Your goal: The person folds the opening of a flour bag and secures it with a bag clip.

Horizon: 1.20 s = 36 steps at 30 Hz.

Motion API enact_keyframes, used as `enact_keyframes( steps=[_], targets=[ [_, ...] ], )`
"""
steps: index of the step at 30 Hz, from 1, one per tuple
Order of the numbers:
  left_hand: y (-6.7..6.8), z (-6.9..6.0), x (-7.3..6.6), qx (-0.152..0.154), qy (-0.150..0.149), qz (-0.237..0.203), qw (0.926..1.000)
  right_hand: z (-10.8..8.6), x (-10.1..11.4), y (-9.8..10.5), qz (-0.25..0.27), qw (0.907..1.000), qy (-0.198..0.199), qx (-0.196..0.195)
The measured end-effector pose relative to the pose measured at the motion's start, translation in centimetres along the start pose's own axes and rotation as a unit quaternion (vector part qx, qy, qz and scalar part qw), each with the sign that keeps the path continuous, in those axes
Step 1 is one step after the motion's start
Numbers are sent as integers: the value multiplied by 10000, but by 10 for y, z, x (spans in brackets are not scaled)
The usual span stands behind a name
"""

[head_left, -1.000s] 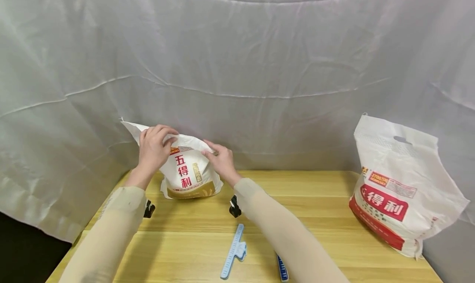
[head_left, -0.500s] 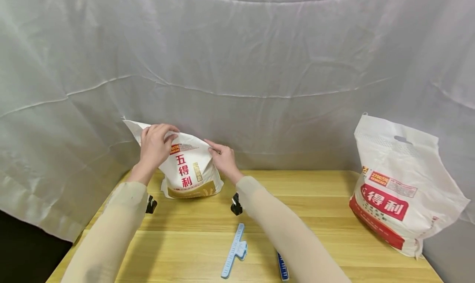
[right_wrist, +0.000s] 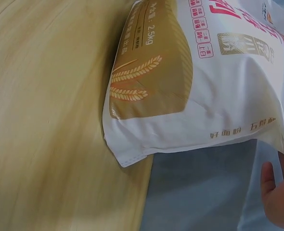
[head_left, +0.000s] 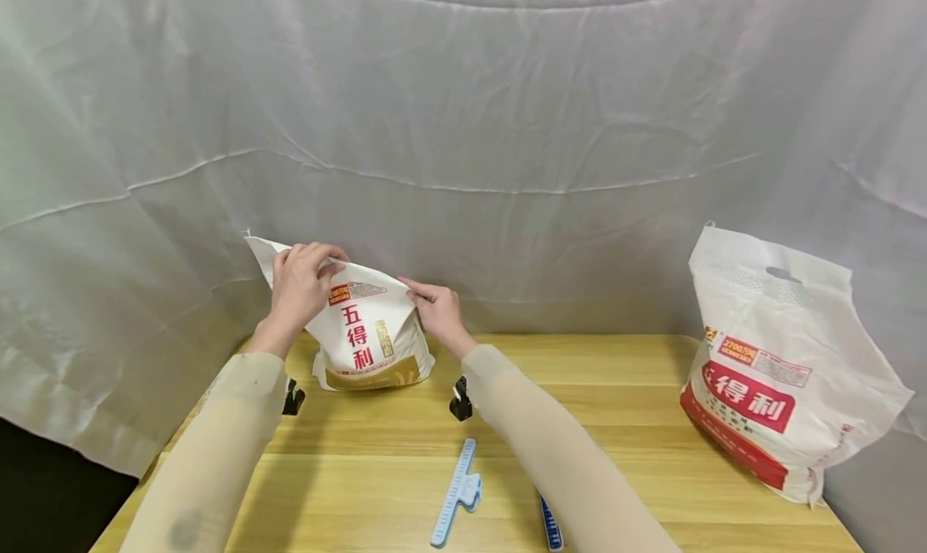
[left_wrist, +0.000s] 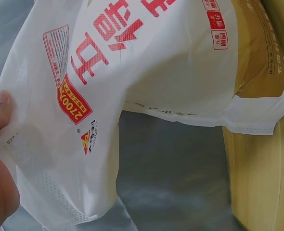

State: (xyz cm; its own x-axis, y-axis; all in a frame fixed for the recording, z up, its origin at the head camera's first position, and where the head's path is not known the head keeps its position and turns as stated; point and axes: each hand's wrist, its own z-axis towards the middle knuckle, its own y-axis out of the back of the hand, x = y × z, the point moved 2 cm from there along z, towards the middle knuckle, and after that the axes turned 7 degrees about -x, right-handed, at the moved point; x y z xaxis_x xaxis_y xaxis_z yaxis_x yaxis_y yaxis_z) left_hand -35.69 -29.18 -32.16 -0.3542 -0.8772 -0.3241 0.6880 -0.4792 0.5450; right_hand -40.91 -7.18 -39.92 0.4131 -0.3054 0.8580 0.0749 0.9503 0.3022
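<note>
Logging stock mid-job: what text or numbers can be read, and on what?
"五得利": gold-based bag
"2700万": its upper label
"2.5kg": its gold panel
"好面粉": its side
"得利": red-based bag, preceding character unclear
"2700万": that bag's upper label
Both bags' small print, and markings on the light-blue clip and dark-blue clip: too small or blurred.

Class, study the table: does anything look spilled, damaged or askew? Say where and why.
No spill or damage shows. The gold-banded flour bag, back left on the wooden table, looks askew: its top slants, one corner jutting past the left hand, probably just from handling.
</note>
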Motion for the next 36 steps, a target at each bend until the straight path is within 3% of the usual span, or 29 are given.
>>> enact_keyframes(
  steps=[9, 14, 22, 28, 36],
  targets=[
    [-2, 0, -5, 22, 41, 43, 10000, -2, 0, 3, -16, 10000, -15, 80],
    [-2, 2, -5, 74, 71, 108, 9999, -4, 1, 9, -113, 9995, 239, 200],
    [-5, -4, -3, 88, 102, 75, 9999, -15, 4, 23, 252, 9957, 700, 551],
    [-7, -1, -2, 64, 24, 60, 10000, -25, 13, 39, 156, 9913, 1182, 560],
    [-8, -2, 1, 137, 148, 26, 9998, -44, 18, 56, -68, 9888, 1281, 767]
  ],
)
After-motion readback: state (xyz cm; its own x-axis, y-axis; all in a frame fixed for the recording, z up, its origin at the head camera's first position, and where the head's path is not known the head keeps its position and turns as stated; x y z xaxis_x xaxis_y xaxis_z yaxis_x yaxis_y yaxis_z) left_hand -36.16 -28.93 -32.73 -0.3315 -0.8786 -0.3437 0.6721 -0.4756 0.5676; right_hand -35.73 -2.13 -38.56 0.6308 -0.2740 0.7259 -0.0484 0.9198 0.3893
